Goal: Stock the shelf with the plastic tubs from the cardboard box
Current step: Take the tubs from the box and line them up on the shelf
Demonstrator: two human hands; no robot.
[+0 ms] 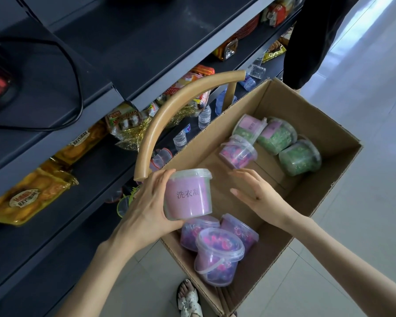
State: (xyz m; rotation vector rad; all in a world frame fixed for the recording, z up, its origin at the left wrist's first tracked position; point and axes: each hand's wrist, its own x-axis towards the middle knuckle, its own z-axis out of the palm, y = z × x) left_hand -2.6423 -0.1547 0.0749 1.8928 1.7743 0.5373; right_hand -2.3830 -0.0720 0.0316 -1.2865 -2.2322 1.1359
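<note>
Above the cardboard box [325, 156], left hand [146, 207] grips a pink tub [189, 195].

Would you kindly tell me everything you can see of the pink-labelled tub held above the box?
The pink-labelled tub is a round, tapered container of translucent plastic with its clear lid on. A lilac-pink label with dark printed characters faces the camera. It is roughly upright, held over the near left corner of the cardboard box. Only the left hand grips it, fingers curled round its side; the right hand is apart.
</note>
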